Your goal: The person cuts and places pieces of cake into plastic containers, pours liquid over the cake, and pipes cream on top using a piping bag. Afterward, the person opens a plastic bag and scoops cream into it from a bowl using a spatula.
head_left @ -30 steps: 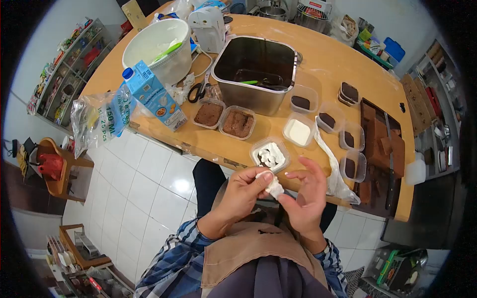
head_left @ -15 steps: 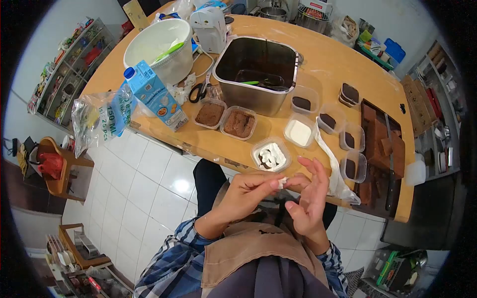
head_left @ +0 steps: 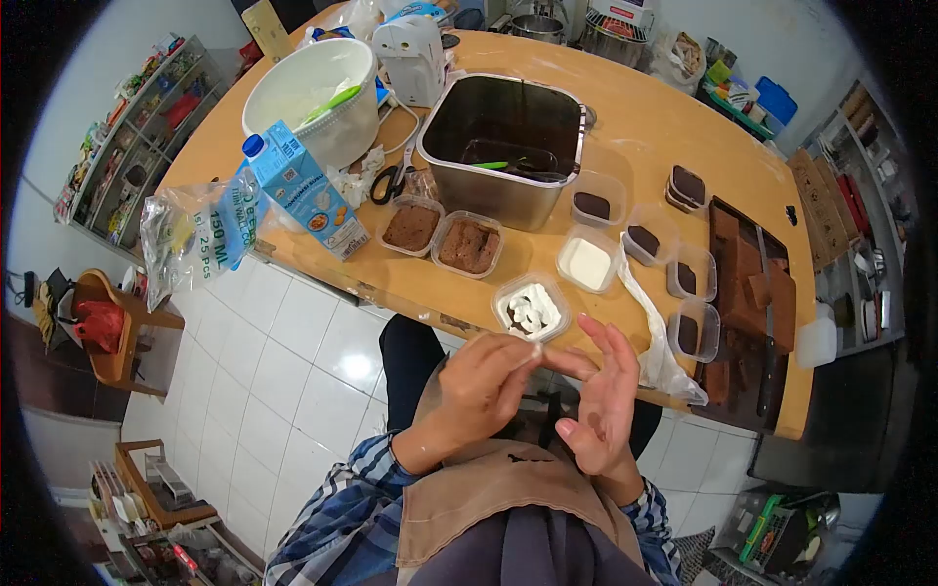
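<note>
Above my lap, my left hand is closed, its fingertips pinched round a small white scrap, perhaps tissue. It meets the outstretched index finger of my right hand. The other right fingers are spread, and that hand holds nothing. Just beyond both hands, at the table edge, sits a clear square tub with white cream over dark cake. Behind it stands a tub of smooth white cream. A white piping bag lies to the right of my right hand.
Brown cake tubs stand left of centre, by a steel pan and milk carton. Scissors lie near a white bowl. Dark-bottomed tubs line the right, beside a cake tray with a knife.
My left fingers have closed further over the white scrap, which now shows less, and turned at my right index fingertip. The right hand has shifted slightly left. The tubs stay put.
</note>
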### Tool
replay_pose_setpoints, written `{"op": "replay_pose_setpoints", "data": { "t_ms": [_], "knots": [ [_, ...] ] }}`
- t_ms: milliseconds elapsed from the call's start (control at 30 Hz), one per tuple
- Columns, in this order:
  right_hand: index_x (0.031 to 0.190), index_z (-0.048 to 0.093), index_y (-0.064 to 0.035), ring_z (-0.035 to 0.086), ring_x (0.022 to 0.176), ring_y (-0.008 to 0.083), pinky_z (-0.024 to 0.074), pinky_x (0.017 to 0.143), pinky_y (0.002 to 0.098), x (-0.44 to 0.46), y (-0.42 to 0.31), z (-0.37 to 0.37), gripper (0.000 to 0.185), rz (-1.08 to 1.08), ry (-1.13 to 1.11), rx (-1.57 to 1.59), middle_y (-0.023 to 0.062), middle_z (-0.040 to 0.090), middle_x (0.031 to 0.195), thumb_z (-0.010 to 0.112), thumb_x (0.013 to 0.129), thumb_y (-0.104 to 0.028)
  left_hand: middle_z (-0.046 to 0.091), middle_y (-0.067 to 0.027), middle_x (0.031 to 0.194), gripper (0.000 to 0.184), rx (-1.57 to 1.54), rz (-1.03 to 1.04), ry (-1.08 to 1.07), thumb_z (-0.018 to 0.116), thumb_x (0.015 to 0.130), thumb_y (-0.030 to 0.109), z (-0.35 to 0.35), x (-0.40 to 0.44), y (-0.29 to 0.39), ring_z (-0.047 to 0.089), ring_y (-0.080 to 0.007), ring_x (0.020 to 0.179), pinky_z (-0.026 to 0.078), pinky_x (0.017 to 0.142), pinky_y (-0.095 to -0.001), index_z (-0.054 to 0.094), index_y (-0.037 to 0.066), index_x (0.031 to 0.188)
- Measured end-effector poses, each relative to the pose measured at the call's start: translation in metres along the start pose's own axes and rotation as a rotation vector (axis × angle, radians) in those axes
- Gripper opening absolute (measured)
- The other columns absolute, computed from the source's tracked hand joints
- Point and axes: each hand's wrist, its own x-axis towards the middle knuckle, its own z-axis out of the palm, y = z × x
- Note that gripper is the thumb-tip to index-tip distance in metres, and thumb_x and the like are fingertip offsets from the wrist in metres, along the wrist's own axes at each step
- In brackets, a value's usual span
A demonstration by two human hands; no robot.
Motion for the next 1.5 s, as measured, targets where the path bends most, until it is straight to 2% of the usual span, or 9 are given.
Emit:
{"op": "replay_pose_setpoints", "data": {
  "t_ms": [67,167,300,700,900,1100,1200,1433,1500],
  "knots": [
    [0.140,0.013,-0.0008,0.051,0.112,0.0350,0.0368,0.098,0.0430,0.000,0.000,-0.001,0.088,0.031,0.042,0.119,0.0240,0.028,0.138,0.061,0.066,-0.006,0.064,-0.0121,0.082,0.015,-0.019,-0.129,0.060,0.066,0.079,0.002,-0.006,-0.002,-0.005,0.060,-0.0189,0.068,0.048,0.063,-0.0282,0.063,-0.001,0.094],
    [0.142,0.017,-0.0060,0.054,0.107,0.0370,0.0387,0.096,0.0450,-0.003,0.000,-0.006,0.087,0.172,0.113,0.535,0.0247,0.034,0.136,0.063,0.069,-0.017,0.066,-0.0096,0.088,0.019,-0.854,-0.689,0.163,0.064,0.085,0.005,-0.010,-0.004,-0.015,0.061,-0.0137,0.072,0.049,0.066,-0.0258,0.063,-0.003,0.101],
    [0.144,0.017,-0.0106,0.057,0.096,0.0361,0.0433,0.088,0.0423,-0.004,0.001,-0.010,0.086,0.296,0.068,0.827,0.0265,0.036,0.135,0.061,0.073,-0.030,0.065,-0.0130,0.101,0.025,-1.062,-0.745,0.037,0.060,0.087,0.007,-0.012,-0.006,-0.013,0.062,-0.0182,0.089,0.050,0.078,-0.0284,0.060,-0.003,0.110],
    [0.145,0.008,-0.0137,0.060,0.088,0.0330,0.0445,0.076,0.0355,-0.005,-0.002,-0.008,0.094,0.414,0.006,0.756,0.0257,0.044,0.127,0.062,0.070,-0.029,0.064,-0.0122,0.108,0.025,-0.692,-0.442,-0.260,0.060,0.084,-0.001,-0.018,0.003,-0.004,0.059,-0.0183,0.101,0.047,0.085,-0.0276,0.064,0.000,0.109],
    [0.146,0.005,-0.0159,0.063,0.084,0.0345,0.0419,0.070,0.0317,-0.004,-0.009,-0.013,0.099,0.463,-0.008,0.741,0.0247,0.045,0.126,0.066,0.069,-0.032,0.065,-0.0131,0.096,0.024,-0.440,-0.092,-0.347,0.065,0.076,-0.004,-0.023,0.012,-0.006,0.062,-0.0253,0.089,0.049,0.076,-0.0317,0.066,0.000,0.099],
    [0.146,0.003,-0.0165,0.063,0.081,0.0352,0.0435,0.069,0.0318,-0.002,-0.012,-0.014,0.100,0.486,-0.032,0.781,0.0284,0.039,0.133,0.066,0.071,-0.037,0.061,-0.0124,0.085,0.023,-0.094,0.136,-0.159,0.066,0.069,-0.006,-0.012,0.010,-0.007,0.058,-0.0272,0.075,0.048,0.065,-0.0332,0.063,0.001,0.091],
    [0.146,0.006,-0.0161,0.063,0.083,0.0357,0.0450,0.071,0.0337,-0.002,-0.008,-0.015,0.095,0.436,-0.022,0.777,0.0293,0.036,0.135,0.064,0.074,-0.039,0.061,-0.0130,0.085,0.016,0.048,0.080,-0.075,0.065,0.073,-0.004,-0.014,0.007,-0.005,0.059,-0.0263,0.073,0.047,0.063,-0.0301,0.062,-0.001,0.088],
    [0.146,0.009,-0.0101,0.054,0.105,0.0367,0.0402,0.089,0.0406,0.001,0.004,-0.020,0.086,0.251,0.058,0.764,0.0265,0.033,0.137,0.057,0.080,-0.039,0.062,-0.0097,0.090,0.015,-0.515,-0.466,-0.065,0.062,0.084,0.003,-0.020,-0.003,-0.001,0.056,-0.0140,0.080,0.044,0.070,-0.0249,0.064,-0.002,0.098],
    [0.146,0.009,-0.0095,0.053,0.107,0.0370,0.0383,0.092,0.0422,0.002,0.004,-0.018,0.086,0.239,0.079,0.739,0.0254,0.033,0.137,0.056,0.080,-0.039,0.062,-0.0111,0.093,0.018,-0.512,-0.382,-0.088,0.062,0.084,0.002,-0.018,-0.002,0.001,0.058,-0.0151,0.084,0.045,0.073,-0.0255,0.064,-0.003,0.100]
  ]
}}
